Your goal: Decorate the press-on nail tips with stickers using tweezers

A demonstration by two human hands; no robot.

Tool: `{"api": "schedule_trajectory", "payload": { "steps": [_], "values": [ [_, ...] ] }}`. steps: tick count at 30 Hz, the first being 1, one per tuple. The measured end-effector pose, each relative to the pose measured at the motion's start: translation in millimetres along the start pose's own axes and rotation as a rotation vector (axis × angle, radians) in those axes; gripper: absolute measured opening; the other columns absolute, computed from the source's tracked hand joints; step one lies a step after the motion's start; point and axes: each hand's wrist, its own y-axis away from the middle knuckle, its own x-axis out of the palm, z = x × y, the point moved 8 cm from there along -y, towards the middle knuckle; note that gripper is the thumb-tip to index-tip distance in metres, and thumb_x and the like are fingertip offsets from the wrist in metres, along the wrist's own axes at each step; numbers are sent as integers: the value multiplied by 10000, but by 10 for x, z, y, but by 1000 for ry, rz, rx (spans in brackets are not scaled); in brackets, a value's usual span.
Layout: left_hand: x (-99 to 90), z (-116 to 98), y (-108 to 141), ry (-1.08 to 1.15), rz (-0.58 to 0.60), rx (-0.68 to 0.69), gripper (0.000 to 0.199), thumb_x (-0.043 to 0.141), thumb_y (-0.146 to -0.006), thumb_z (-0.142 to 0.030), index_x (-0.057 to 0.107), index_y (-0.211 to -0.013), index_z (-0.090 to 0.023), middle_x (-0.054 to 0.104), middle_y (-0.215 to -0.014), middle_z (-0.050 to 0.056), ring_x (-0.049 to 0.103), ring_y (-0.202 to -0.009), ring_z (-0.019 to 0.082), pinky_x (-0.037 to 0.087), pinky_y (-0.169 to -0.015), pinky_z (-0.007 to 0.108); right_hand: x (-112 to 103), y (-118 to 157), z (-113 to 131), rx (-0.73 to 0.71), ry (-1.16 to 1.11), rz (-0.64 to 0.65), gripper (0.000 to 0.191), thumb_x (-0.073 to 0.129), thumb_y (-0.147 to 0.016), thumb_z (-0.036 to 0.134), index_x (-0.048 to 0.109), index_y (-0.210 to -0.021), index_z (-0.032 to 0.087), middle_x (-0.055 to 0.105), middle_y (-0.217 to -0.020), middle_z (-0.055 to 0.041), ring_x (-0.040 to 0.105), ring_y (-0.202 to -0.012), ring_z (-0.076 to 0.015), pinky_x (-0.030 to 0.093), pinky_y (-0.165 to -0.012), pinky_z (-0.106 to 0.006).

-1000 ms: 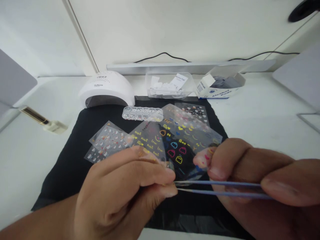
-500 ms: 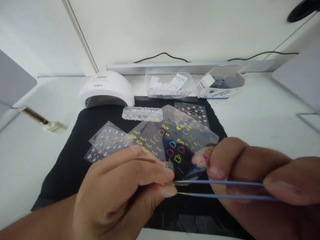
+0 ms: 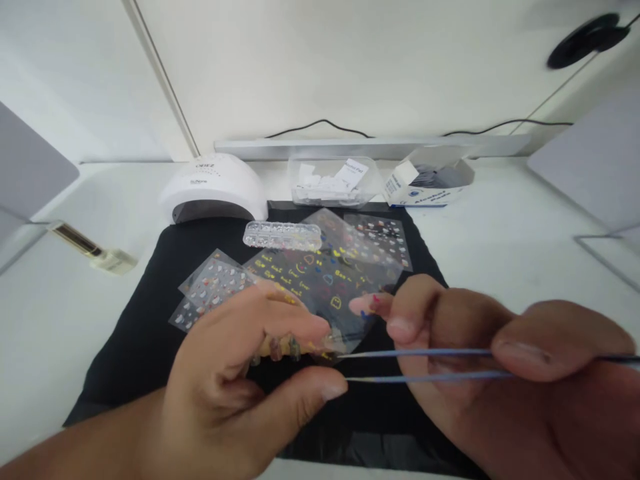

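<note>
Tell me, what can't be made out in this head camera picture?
In the head view:
- Slim pale-blue tweezers: the gripped stretch is hidden by the right hand.
- Clear plastic sheet with yellow lettering: its lower part is hidden by the left hand.
- Clear oblong compartment case: contents too small.
- White dome-shaped device: small lettering blurred, interior shadowed.

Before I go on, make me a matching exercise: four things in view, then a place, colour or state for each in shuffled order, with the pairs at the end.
Things:
1. tweezers
2. domed lamp
3. alcohol pads box
4. compartment case

Descriptions:
A. top open, blue lettering on its front
B. in the right hand
C. clear, lying on the black mat
D. white, at the back left, with an arched front opening

Pairs: 1-B, 2-D, 3-A, 4-C
</note>
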Motion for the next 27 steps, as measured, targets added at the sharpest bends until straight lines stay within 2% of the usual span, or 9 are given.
{"api": "schedule_trajectory", "payload": {
  "steps": [3, 6, 11, 17, 20, 22, 27],
  "values": [
    [15, 41, -12, 83, 6, -13, 202, 781, -851, -154, 664, -1006, -210, 673, -832, 10, 643, -777, 155, 530, -716, 280, 116, -45, 40, -31, 7, 119, 224, 647, -955, 464, 808, -901, 317, 683, -609, 7, 658, -751, -198, 624, -891, -455],
    [28, 77, -12, 137, 28, -42, 209, 758, -848, -110, 640, -979, -222, 643, -833, -4, 619, -773, 139, 522, -719, 262, 154, -64, 15, 1, 31, 171, 239, 629, -961, 486, 806, -934, 327, 680, -620, 6, 663, -757, -193, 613, -885, -414],
    [44, 111, 20, 236, 30, -94, 333, 687, -865, -30, 639, -1109, -250, 608, -874, -14, 624, -774, 106, 546, -734, 210, 153, -45, -6, 17, 53, 197, 199, 637, -971, 425, 807, -947, 322, 679, -617, 11, 668, -748, -184, 603, -871, -388],
    [8, 116, 8, 250, -28, -110, 396, 708, -858, -8, 693, -1161, -264, 634, -871, -32, 625, -768, 62, 532, -745, 127, 105, -17, 37, -23, 74, 148, 175, 649, -969, 387, 806, -935, 316, 713, -634, 8, 684, -752, -194, 609, -872, -420],
    [12, 119, 7, 257, -2, -111, 432, 727, -851, -17, 685, -1197, -273, 631, -862, -38, 623, -763, 63, 533, -761, 139, 91, -8, 29, -25, 101, 126, 155, 679, -946, 419, 806, -926, 334, 716, -627, 12, 688, -725, -208, 617, -847, -452],
    [27, 127, 23, 275, 26, -117, 484, 722, -851, -13, 652, -1246, -284, 628, -883, -36, 626, -775, 68, 538, -772, 151, 54, -14, 41, -43, 78, 68, 164, 680, -944, 428, 804, -902, 329, 708, -617, 16, 689, -718, -209, 620, -852, -463],
    [13, 136, 73, 322, 1, -131, 500, 626, -881, 9, 567, -1281, -285, 610, -959, -12, 621, -837, 98, 553, -794, 198, -39, -81, 60, -64, 9, -9, 189, 697, -934, 431, 796, -867, 285, 691, -588, 33, 690, -751, -175, 621, -902, -388]
  ]
}}
